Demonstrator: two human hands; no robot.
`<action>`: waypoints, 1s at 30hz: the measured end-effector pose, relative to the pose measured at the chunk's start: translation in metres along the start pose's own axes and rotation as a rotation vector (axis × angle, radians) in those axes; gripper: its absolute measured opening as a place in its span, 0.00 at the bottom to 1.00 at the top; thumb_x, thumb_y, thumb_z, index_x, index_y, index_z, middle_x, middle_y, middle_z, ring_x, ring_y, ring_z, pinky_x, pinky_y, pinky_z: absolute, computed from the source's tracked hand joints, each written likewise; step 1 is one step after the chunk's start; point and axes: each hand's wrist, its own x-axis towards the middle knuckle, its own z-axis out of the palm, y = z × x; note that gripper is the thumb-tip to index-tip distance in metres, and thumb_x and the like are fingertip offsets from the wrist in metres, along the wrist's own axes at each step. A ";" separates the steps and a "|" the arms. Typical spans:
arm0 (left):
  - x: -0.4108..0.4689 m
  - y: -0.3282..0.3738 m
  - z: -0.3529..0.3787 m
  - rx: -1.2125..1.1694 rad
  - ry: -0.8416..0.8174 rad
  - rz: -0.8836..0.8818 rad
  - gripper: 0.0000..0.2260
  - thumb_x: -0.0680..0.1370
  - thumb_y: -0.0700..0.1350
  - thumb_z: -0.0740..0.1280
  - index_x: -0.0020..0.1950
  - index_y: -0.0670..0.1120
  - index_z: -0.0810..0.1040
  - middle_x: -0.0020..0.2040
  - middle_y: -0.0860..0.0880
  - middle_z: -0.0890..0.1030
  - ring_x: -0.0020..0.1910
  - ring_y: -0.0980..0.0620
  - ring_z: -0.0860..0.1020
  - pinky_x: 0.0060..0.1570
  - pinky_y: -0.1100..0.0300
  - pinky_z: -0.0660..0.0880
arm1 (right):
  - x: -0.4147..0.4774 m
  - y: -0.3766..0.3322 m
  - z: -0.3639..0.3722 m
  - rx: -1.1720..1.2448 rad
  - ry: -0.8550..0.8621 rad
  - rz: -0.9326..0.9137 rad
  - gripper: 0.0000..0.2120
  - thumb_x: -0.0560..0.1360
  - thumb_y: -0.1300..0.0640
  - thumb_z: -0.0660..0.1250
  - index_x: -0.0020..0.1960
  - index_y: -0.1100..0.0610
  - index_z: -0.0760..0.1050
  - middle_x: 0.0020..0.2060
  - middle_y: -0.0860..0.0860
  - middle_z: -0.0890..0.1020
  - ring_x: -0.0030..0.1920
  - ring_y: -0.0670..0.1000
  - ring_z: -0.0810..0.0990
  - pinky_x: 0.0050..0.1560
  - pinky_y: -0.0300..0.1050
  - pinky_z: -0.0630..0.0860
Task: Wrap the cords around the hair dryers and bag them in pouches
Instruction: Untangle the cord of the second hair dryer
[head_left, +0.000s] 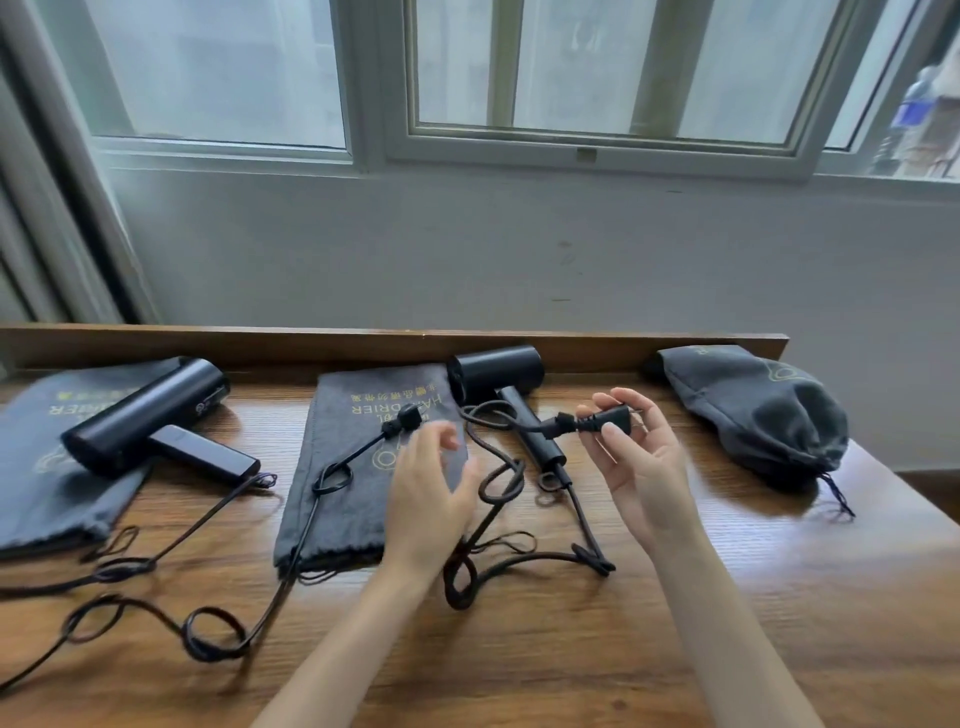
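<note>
Lying near the back edge of the tabletop (519, 649), the middle hair dryer (496, 374) is turned with its handle running toward the near edge, between the two hands. Its plug (608, 420) is pinched by the right hand (644, 462), just right of the handle, and the cord (595, 561) is spread in loose loops nearer the front. The left hand (431, 467), blurred, is held with relaxed fingers gripping nothing, above the flat pouch (337, 467). The right hand is judged nearer the handle.
</note>
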 end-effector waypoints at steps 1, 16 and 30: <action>0.006 0.001 -0.002 0.004 -0.062 0.082 0.12 0.75 0.43 0.67 0.59 0.48 0.73 0.53 0.54 0.75 0.54 0.55 0.72 0.56 0.61 0.68 | -0.001 0.000 0.001 0.006 -0.035 0.010 0.14 0.75 0.72 0.58 0.52 0.57 0.73 0.45 0.52 0.81 0.49 0.50 0.83 0.48 0.41 0.80; 0.027 -0.006 -0.014 -0.152 -0.255 -0.270 0.21 0.75 0.40 0.66 0.67 0.49 0.67 0.60 0.50 0.72 0.55 0.52 0.74 0.55 0.55 0.72 | 0.001 0.009 -0.009 0.309 -0.288 0.116 0.28 0.60 0.62 0.79 0.58 0.55 0.75 0.44 0.52 0.79 0.44 0.49 0.81 0.50 0.46 0.79; 0.023 -0.010 -0.011 -0.735 -0.208 -0.382 0.26 0.72 0.23 0.63 0.60 0.50 0.68 0.52 0.43 0.80 0.49 0.51 0.82 0.46 0.62 0.79 | 0.004 0.022 -0.007 0.036 0.012 -0.047 0.20 0.56 0.57 0.75 0.47 0.55 0.76 0.46 0.52 0.80 0.53 0.53 0.82 0.47 0.39 0.79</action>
